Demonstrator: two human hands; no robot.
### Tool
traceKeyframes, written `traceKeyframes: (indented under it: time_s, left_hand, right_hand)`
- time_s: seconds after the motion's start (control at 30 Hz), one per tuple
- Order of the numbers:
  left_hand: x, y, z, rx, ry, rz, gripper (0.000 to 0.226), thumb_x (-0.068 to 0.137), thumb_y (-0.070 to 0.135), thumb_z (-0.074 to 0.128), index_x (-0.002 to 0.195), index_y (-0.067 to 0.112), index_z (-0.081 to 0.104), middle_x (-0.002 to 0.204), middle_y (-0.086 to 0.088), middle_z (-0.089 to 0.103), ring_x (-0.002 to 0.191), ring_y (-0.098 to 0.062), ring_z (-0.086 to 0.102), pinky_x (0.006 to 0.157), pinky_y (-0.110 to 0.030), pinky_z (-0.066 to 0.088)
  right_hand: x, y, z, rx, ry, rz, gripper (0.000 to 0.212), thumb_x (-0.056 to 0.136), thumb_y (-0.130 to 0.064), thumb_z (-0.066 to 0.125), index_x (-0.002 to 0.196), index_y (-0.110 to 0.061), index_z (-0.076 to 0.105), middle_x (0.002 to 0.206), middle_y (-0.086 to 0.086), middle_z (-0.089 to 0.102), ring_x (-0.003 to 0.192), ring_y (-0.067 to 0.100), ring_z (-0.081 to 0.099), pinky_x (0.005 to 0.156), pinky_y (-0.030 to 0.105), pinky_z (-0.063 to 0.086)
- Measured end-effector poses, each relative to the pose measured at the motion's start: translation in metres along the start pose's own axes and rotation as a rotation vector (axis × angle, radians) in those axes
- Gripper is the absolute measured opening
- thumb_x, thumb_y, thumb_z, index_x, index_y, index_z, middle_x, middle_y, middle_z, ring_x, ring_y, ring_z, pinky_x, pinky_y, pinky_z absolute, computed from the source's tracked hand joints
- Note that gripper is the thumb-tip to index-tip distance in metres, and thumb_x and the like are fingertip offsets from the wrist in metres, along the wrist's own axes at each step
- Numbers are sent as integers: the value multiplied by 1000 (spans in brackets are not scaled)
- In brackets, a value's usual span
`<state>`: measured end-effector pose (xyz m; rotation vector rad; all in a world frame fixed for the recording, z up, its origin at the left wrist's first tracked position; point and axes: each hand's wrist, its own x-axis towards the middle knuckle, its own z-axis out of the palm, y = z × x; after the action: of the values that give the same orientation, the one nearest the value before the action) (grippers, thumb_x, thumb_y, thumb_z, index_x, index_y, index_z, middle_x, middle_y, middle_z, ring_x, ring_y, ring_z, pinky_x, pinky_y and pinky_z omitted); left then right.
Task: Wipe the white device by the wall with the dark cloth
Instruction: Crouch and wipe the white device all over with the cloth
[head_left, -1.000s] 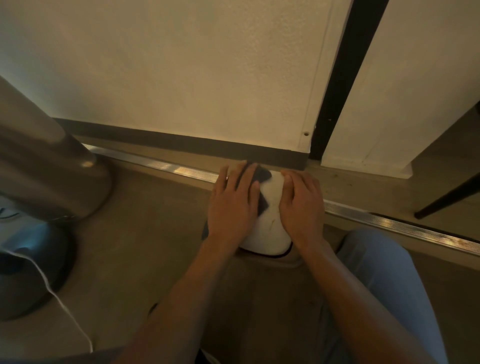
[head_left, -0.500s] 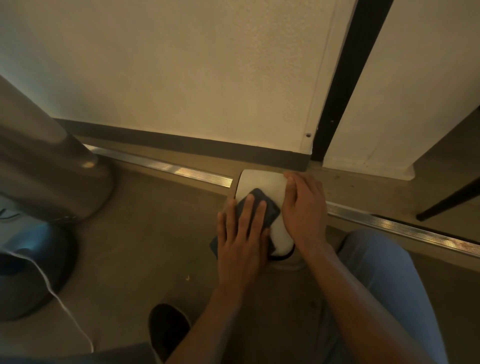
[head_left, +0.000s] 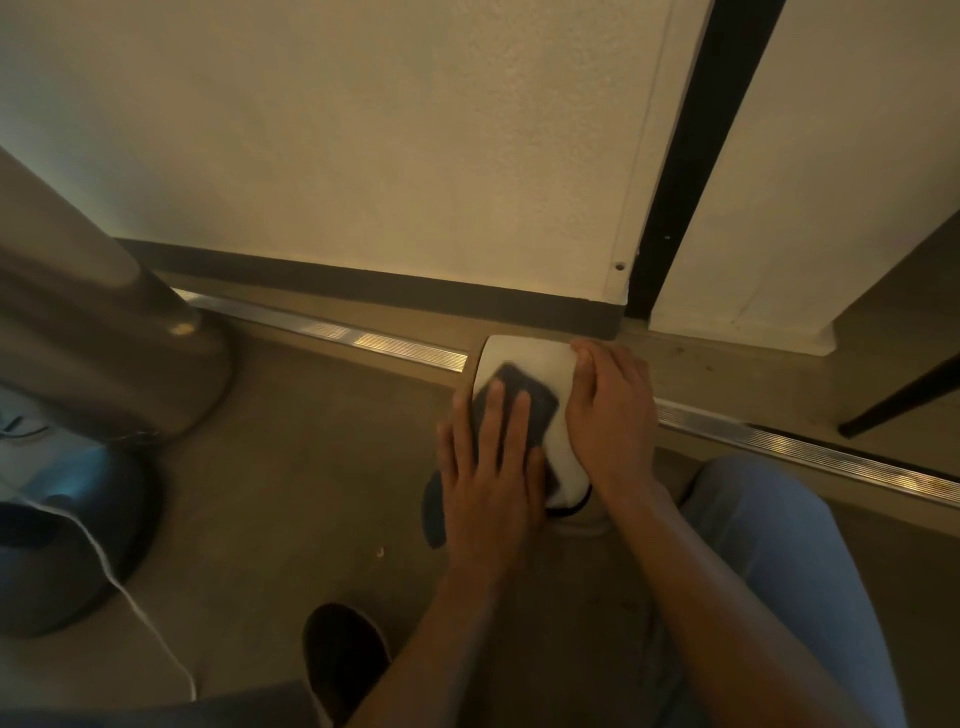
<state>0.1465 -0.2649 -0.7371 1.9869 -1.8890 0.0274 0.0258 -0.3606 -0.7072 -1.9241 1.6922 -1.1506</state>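
A white rounded device (head_left: 524, 358) stands on the floor close to the wall's dark baseboard. The dark cloth (head_left: 524, 395) lies on its top and hangs off its left side. My left hand (head_left: 491, 467) lies flat on the cloth with fingers spread, pressing it onto the device. My right hand (head_left: 610, 415) grips the device's right edge, fingers curled over its far corner. The near part of the device is hidden under my hands.
A metal floor strip (head_left: 332, 332) runs along the wall. A large metallic cylinder (head_left: 93, 332) and a dark round base (head_left: 62, 540) with a white cord (head_left: 130, 597) stand at the left. My shoe (head_left: 343, 660) and knee (head_left: 769, 530) are near. A black leg (head_left: 904, 400) slants at right.
My left hand slid the cloth from the device's far end back toward me, then slightly forward again. The right hand stays on the right edge.
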Motion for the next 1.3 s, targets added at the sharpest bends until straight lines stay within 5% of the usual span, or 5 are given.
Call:
traceKeyframes:
  time_s: [0.27,0.5,0.8,1.03,1.3]
  left_hand:
    - [42,-14,-14,-25,-18,-32,55,107,43,20,158,23,26,166,-3,20,155,-33,9,124,-53,12]
    - [148,-11,-33,-228,-250,-235,39,102,40,35,128,22,58,123,-6,60,112,-28,57,98,-48,49]
    - [14,-17,-21,-548,36,-264,51,106,45,30,154,48,13,163,4,23,147,-11,28,114,-31,30]
    - [141,-40,-37,-559,-354,-543,34,109,31,30,118,17,59,113,-11,61,86,-17,57,65,-21,41]
    - [134,-26,-38,-324,-173,-45,34,106,34,39,129,20,60,129,-4,60,114,-19,56,98,-32,42]
  right_hand:
    - [-1,2,3,3,33,-14,35,104,-25,38,116,-8,65,113,11,66,106,24,57,94,40,50]
    - [1,-3,-1,22,-2,23,37,104,-27,35,115,-8,64,113,10,64,107,22,54,97,44,48]
    - [0,-1,2,7,34,13,32,104,-22,42,119,-8,66,116,10,66,110,25,57,97,41,49]
    - [-1,-6,4,13,25,47,34,105,-23,38,118,-9,66,115,8,65,110,23,56,98,43,46]
    - [-3,-8,2,-3,6,38,32,104,-22,38,115,-8,64,114,10,64,108,25,55,97,45,47]
